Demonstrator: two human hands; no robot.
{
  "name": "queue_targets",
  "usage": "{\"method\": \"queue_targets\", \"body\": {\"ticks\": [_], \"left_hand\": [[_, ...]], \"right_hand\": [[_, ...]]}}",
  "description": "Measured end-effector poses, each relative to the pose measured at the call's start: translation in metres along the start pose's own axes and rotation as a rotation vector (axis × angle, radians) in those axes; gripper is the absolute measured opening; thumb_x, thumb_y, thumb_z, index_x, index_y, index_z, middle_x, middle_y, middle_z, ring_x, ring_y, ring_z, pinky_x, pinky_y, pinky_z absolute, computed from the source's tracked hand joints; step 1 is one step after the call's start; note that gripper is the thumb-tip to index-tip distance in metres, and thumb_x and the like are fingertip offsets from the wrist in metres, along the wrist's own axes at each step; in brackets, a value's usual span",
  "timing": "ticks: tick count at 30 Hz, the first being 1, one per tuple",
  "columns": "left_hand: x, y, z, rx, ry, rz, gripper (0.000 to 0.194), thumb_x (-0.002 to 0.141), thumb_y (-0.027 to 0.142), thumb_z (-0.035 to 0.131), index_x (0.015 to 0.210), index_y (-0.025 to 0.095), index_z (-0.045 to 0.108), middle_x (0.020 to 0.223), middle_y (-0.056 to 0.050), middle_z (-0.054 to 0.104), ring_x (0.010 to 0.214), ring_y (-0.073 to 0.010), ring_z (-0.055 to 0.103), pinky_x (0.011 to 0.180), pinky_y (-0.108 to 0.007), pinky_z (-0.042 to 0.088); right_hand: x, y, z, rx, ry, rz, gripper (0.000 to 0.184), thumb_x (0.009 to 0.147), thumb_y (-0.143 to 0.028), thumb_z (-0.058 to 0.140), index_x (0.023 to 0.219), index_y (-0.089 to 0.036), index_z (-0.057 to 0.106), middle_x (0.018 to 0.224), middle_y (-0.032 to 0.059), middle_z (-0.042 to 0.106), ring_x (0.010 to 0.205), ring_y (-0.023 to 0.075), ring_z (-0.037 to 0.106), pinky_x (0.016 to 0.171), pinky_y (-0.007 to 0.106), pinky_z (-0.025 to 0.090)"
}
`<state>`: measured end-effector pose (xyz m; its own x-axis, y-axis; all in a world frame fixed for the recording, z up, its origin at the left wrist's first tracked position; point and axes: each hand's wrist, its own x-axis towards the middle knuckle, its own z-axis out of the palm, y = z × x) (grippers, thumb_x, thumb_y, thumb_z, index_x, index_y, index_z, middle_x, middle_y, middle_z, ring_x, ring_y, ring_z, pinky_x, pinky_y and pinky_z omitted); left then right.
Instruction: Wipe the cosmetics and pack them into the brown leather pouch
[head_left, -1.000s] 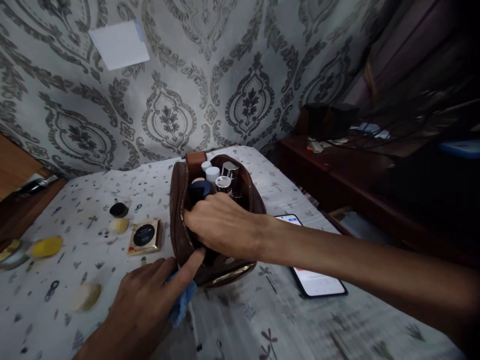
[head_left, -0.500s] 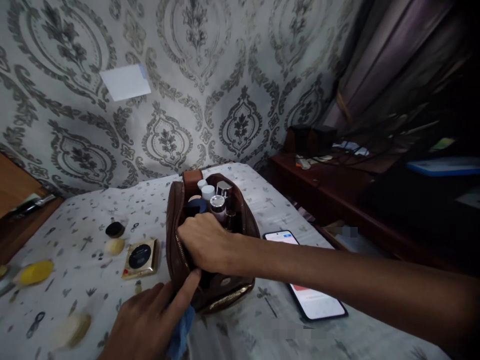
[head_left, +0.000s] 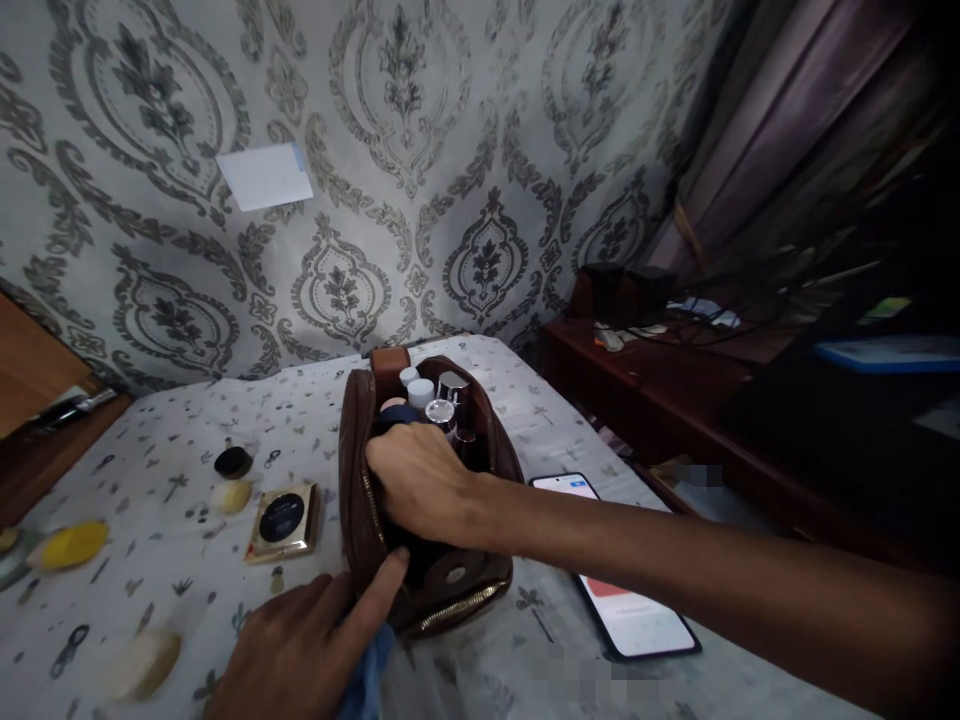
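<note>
An unzipped brown toiletry bag [head_left: 358, 430] stands on the patterned sheet. My right hand [head_left: 420, 480] reaches down into it with bent knuckles; its fingertips, and anything in them, are hidden. White-capped bottles [head_left: 421, 393], a silver-capped bottle [head_left: 453, 386] and a round clear-topped one [head_left: 440, 412] stand inside, beyond this hand. My left hand [head_left: 300, 640] grips the bag's near left edge, one digit stretched over the rim. Some blue cloth [head_left: 367, 670] shows beside it. Left of the bag lies a gold square compact [head_left: 282, 520] with a black round centre.
A lit phone [head_left: 637, 615] lies right of the bag, under my right forearm. On the left are a dark round cap [head_left: 232, 461], a small yellowish item [head_left: 232, 496], a yellow oval item [head_left: 75, 545] and a blurred cream round item [head_left: 146, 662]. A dark red desk [head_left: 622, 370] borders the right.
The whole view has shifted slightly, so the bag sits a little lower and further right. Both hands stay at the bag, the right one still inside it.
</note>
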<state>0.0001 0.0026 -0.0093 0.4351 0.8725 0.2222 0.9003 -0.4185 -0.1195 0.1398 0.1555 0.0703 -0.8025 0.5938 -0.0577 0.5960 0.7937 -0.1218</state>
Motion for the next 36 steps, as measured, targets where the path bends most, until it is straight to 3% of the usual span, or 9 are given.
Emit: {"method": "queue_targets", "body": {"ticks": [6, 11, 14, 17, 21, 26, 30, 34, 36], "left_hand": [[-0.002, 0.001, -0.003, 0.003, -0.041, -0.021, 0.095, 0.079, 0.005, 0.046, 0.161, 0.028, 0.003, 0.089, 0.000, 0.071, 0.072, -0.0177, 0.070, 0.062, -0.024, 0.054], [-0.004, 0.000, 0.000, -0.015, -0.033, -0.024, 0.092, 0.080, 0.010, 0.048, 0.161, 0.030, 0.008, 0.089, -0.001, 0.071, 0.071, -0.0191, 0.069, 0.062, -0.026, 0.056], [-0.004, -0.001, 0.000, -0.042, -0.001, -0.008, 0.092, 0.081, 0.015, 0.050, 0.162, 0.028, 0.009, 0.088, -0.001, 0.071, 0.069, -0.0195, 0.069, 0.060, -0.026, 0.056], [-0.003, -0.004, -0.001, -0.032, -0.009, 0.008, 0.093, 0.084, 0.020, 0.052, 0.162, 0.028, 0.003, 0.090, -0.002, 0.073, 0.069, -0.0208, 0.070, 0.058, -0.028, 0.058], [-0.004, -0.008, -0.001, -0.001, 0.030, 0.037, 0.082, 0.092, 0.031, 0.049, 0.163, 0.028, 0.008, 0.091, -0.003, 0.074, 0.067, -0.0195, 0.071, 0.057, -0.027, 0.059], [-0.006, -0.012, 0.003, -0.020, 0.074, 0.065, 0.075, 0.098, 0.063, 0.040, 0.161, 0.026, 0.023, 0.090, -0.006, 0.074, 0.066, -0.0172, 0.071, 0.055, -0.024, 0.059], [-0.005, -0.014, 0.005, -0.021, 0.100, 0.084, 0.070, 0.102, 0.061, 0.032, 0.161, 0.026, 0.023, 0.087, -0.004, 0.074, 0.065, -0.0159, 0.072, 0.053, -0.023, 0.057], [-0.004, -0.015, 0.004, -0.012, 0.110, 0.113, 0.075, 0.099, 0.063, 0.036, 0.161, 0.023, 0.024, 0.091, -0.006, 0.075, 0.067, -0.0175, 0.072, 0.053, -0.025, 0.058], [-0.004, -0.013, 0.004, -0.023, 0.117, 0.105, 0.071, 0.100, 0.054, 0.039, 0.161, 0.022, 0.024, 0.090, -0.006, 0.074, 0.067, -0.0183, 0.071, 0.055, -0.026, 0.058]], "right_hand": [[-0.001, 0.005, 0.001, -0.007, 0.003, 0.019, 0.023, 0.088, -0.014, 0.056, 0.101, -0.010, 0.075, 0.097, 0.0209, 0.076, 0.099, 0.0284, 0.074, 0.077, 0.033, 0.055], [-0.013, 0.005, -0.007, 0.016, 0.036, 0.002, 0.023, 0.092, -0.014, 0.051, 0.102, -0.011, 0.071, 0.096, 0.0186, 0.076, 0.096, 0.0282, 0.075, 0.075, 0.033, 0.054], [-0.019, 0.006, -0.014, 0.040, 0.139, 0.077, 0.027, 0.097, -0.018, 0.046, 0.115, -0.009, 0.064, 0.091, 0.0182, 0.075, 0.092, 0.0302, 0.075, 0.072, 0.035, 0.054], [-0.022, 0.011, -0.012, 0.051, 0.143, 0.109, 0.030, 0.098, -0.020, 0.046, 0.123, -0.006, 0.057, 0.087, 0.0174, 0.074, 0.090, 0.0309, 0.074, 0.068, 0.034, 0.051], [-0.026, 0.022, 0.001, 0.069, 0.132, 0.021, 0.023, 0.097, -0.017, 0.048, 0.116, -0.012, 0.059, 0.085, 0.0130, 0.074, 0.082, 0.0279, 0.073, 0.061, 0.030, 0.044], [-0.035, 0.029, 0.009, 0.087, 0.142, -0.059, 0.017, 0.093, -0.013, 0.052, 0.107, -0.017, 0.061, 0.080, 0.0060, 0.072, 0.071, 0.0221, 0.070, 0.055, 0.030, 0.028], [-0.039, 0.027, 0.009, 0.102, 0.121, -0.100, 0.019, 0.088, -0.008, 0.057, 0.105, -0.017, 0.061, 0.092, 0.0069, 0.073, 0.075, 0.0210, 0.069, 0.057, 0.031, 0.025], [-0.037, 0.027, 0.009, 0.126, 0.118, -0.071, 0.018, 0.088, -0.006, 0.057, 0.101, -0.016, 0.062, 0.092, 0.0071, 0.072, 0.077, 0.0204, 0.068, 0.057, 0.031, 0.026], [-0.033, 0.028, 0.008, 0.158, 0.110, -0.040, 0.017, 0.089, -0.005, 0.054, 0.101, -0.015, 0.062, 0.092, 0.0080, 0.072, 0.077, 0.0199, 0.067, 0.058, 0.030, 0.030]]}}
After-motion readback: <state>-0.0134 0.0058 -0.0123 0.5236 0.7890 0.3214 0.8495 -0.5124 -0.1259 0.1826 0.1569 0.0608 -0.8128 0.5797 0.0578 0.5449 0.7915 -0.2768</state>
